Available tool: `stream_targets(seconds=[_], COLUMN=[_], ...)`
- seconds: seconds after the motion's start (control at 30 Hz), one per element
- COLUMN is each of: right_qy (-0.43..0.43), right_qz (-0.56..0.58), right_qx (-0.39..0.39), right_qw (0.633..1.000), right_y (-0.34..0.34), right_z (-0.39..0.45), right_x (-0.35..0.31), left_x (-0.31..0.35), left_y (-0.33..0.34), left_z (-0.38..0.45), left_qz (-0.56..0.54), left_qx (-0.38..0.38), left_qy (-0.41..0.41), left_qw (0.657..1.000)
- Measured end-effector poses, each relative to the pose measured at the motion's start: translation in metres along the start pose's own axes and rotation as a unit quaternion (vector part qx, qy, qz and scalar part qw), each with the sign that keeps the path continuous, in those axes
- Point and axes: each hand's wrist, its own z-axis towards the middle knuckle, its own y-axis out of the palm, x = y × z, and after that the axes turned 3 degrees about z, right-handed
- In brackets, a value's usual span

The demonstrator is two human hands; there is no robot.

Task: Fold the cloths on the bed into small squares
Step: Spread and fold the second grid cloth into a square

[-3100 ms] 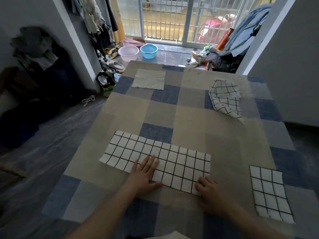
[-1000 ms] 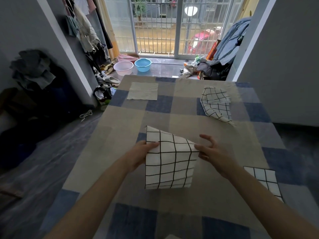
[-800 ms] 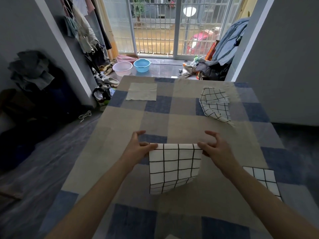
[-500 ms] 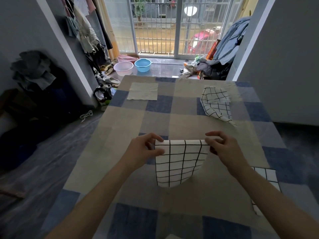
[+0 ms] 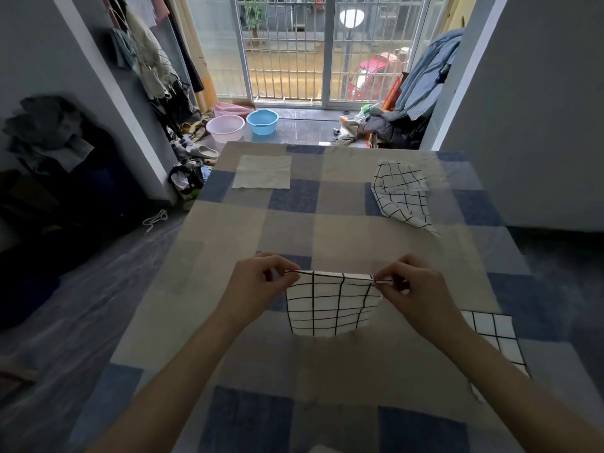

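Note:
A white cloth with a black grid (image 5: 330, 305), folded to a small square, hangs in the air above the middle of the bed (image 5: 284, 230). My left hand (image 5: 258, 282) pinches its upper left corner and my right hand (image 5: 411, 286) pinches its upper right corner. A second grid cloth (image 5: 402, 194) lies crumpled at the far right of the bed. A folded grid cloth (image 5: 493, 335) lies flat at the near right, partly hidden by my right forearm. A plain pale cloth (image 5: 263, 171) lies flat at the far left.
The bed has a blue and beige checked cover. Two basins (image 5: 243, 124) stand on the floor beyond the bed. Clothes and shoes pile up along the left wall (image 5: 186, 158), and more clothes lie by the door at the right (image 5: 392, 125).
The long grid cloth that lay flat has been folded in half and lifted. Both hands have shifted their grip to its top corners and raised it a little farther from me.

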Motion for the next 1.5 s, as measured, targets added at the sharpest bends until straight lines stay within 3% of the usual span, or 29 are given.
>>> stream_targets(seconds=[0.1, 0.17, 0.27, 0.4, 0.6, 0.77, 0.93, 1.07, 1.2, 1.33, 1.5], right_qy=[-0.004, 0.025, 0.117, 0.227, 0.343, 0.386, 0.332, 0.326, 0.181, 0.037, 0.019], right_qz=[0.000, 0.067, 0.256, 0.369, 0.279, 0.220, 0.107, 0.035, -0.137, -0.164, -0.213], right_qx=[-0.013, -0.046, -0.133, -0.166, -0.169, -0.166, -0.133, -0.101, -0.047, -0.124, -0.223], right_qw=[1.000, 0.996, 0.950, 0.886, 0.881, 0.880, 0.928, 0.939, 0.973, 0.978, 0.951], right_y=[-0.003, -0.009, -0.020, -0.016, 0.035, 0.079, 0.115, 0.134, 0.154, 0.184, 0.205], right_z=[-0.002, -0.002, 0.001, 0.001, 0.009, 0.031, 0.063, 0.070, 0.055, 0.028, 0.002], right_x=[-0.003, -0.008, -0.014, -0.008, 0.040, 0.076, 0.107, 0.118, 0.103, 0.080, 0.084], left_x=[-0.004, -0.002, 0.004, 0.000, -0.056, -0.104, -0.131, -0.151, -0.163, -0.171, -0.169], left_y=[-0.004, -0.009, -0.016, -0.013, 0.030, 0.072, 0.097, 0.108, 0.116, 0.122, 0.122], left_z=[-0.003, -0.004, -0.009, -0.010, 0.006, 0.029, 0.059, 0.072, 0.067, 0.060, 0.054], left_qz=[-0.012, -0.071, -0.175, -0.276, -0.177, -0.130, -0.007, 0.087, 0.148, 0.172, 0.187], left_qx=[0.004, -0.039, -0.143, -0.204, -0.235, -0.170, -0.109, -0.102, -0.095, -0.068, -0.074], left_qy=[0.017, 0.009, -0.039, -0.108, -0.254, -0.298, -0.241, -0.159, -0.071, -0.025, 0.029], left_qw=[1.000, 0.997, 0.973, 0.933, 0.922, 0.930, 0.965, 0.978, 0.982, 0.983, 0.979])
